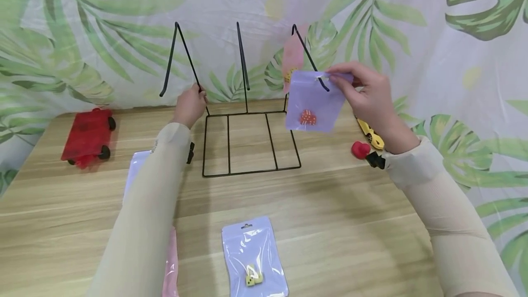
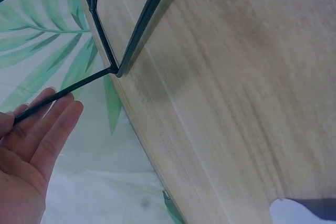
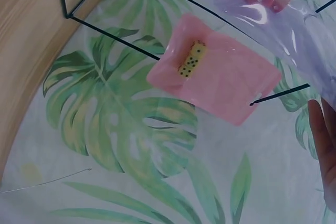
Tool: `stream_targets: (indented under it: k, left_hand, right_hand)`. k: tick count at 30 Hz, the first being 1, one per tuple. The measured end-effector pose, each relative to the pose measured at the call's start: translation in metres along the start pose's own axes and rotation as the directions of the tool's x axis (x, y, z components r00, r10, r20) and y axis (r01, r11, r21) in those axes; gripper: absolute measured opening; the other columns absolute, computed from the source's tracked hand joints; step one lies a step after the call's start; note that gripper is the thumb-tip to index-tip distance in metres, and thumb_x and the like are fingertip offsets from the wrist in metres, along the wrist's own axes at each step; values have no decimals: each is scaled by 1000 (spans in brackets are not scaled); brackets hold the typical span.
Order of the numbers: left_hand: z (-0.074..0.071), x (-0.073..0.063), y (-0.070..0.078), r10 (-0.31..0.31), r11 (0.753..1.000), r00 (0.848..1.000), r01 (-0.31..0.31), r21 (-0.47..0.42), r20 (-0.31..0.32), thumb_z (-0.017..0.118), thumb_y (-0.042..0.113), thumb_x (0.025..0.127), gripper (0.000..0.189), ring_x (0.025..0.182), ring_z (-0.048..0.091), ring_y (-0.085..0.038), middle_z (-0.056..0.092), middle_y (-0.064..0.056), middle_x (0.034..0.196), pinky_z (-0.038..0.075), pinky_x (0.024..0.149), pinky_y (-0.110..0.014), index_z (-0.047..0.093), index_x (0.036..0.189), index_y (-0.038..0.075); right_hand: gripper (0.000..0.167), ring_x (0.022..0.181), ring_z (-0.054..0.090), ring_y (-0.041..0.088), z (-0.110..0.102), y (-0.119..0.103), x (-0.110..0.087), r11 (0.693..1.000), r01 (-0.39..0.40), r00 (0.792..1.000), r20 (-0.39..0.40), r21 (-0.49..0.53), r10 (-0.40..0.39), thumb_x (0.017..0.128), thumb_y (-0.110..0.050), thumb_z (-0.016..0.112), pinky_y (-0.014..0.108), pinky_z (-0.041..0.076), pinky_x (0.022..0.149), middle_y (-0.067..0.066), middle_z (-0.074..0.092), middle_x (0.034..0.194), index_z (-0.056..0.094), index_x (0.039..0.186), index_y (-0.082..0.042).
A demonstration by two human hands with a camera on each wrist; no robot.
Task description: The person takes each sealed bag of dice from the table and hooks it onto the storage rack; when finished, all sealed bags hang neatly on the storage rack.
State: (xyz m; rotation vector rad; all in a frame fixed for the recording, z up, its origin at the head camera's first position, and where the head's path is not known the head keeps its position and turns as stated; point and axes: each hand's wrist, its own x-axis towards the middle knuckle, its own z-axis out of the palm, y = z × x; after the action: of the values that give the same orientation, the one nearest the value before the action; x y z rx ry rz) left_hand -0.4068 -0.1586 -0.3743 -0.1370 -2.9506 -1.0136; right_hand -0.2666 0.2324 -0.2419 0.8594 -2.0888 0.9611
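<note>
A black wire display rack [image 1: 252,175] stands on the table with three slanting prongs. My left hand [image 1: 190,104] grips its left upright, thumb and fingers on the wire in the left wrist view. With thumb and fingers, my right hand [image 1: 365,88] pinches the top right corner of a purple zip bag [image 1: 298,97] holding red dice [image 1: 307,117]. The right prong's tip [image 1: 326,87] shows in front of this bag, at its hang hole. Behind it, a pink bag [image 3: 236,80] with yellow dice [image 3: 192,59] hangs on the same prong.
A purple bag [image 1: 251,237] with yellow dice lies at the front. Another purple bag [image 1: 136,164] and a pink bag [image 1: 171,265] are partly hidden by my left sleeve. A red toy vehicle [image 1: 88,134] is left; a yellow toy car [image 1: 371,136] and red object [image 1: 360,150] are right.
</note>
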Motion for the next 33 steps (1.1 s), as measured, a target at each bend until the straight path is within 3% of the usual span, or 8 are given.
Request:
stream_targets:
  k: [5, 11, 23, 30, 33]
  left_hand:
    - [1, 0, -1, 9, 1000, 1000, -9, 5, -2, 26, 23, 110, 37, 91, 63, -35, 64, -20, 110, 49, 73, -43, 49, 125, -2]
    - [2, 0, -2, 19, 999, 1000, -19, 27, -5, 27, 24, 110, 36, 90, 63, -36, 65, -20, 109, 49, 74, -44, 50, 123, -1]
    - [1, -2, -2, 9, 1000, 1000, -8, 17, -11, 26, 24, 110, 37, 84, 63, -34, 65, -20, 108, 48, 68, -41, 50, 125, 0]
    - [1, -4, 0, 1, 1000, 1000, -1, 14, -23, 26, 25, 110, 36, 80, 61, -31, 65, -19, 106, 47, 66, -39, 50, 124, 1]
    - [1, -4, 1, 3, 1000, 1000, -2, 19, -27, 27, 24, 110, 35, 81, 62, -33, 65, -19, 105, 47, 66, -40, 50, 123, 1]
  right_hand:
    - [10, 76, 59, -12, 9, 10, 10, 999, -20, 1000, 16, -30, 21, 93, -2, 66, 8, 49, 70, 18, 74, 94, 71, 100, 4]
    - [12, 73, 56, -9, 20, 20, 22, 993, -102, 995, -1, -67, 102, 95, -7, 66, 9, 46, 68, 14, 74, 96, 72, 104, 0]
    - [18, 78, 54, -6, 38, 37, 52, 941, -304, 951, 7, -151, 309, 99, -18, 62, 12, 44, 68, 12, 73, 99, 71, 109, -6]
    - [19, 90, 65, 13, 44, 41, 62, 912, -355, 932, 1, -203, 363, 100, -21, 61, 14, 45, 73, 11, 73, 102, 70, 111, -8]
    - [20, 93, 65, 14, 46, 43, 65, 899, -377, 922, 2, -224, 387, 100, -24, 61, 14, 47, 75, 9, 72, 103, 70, 111, -10]
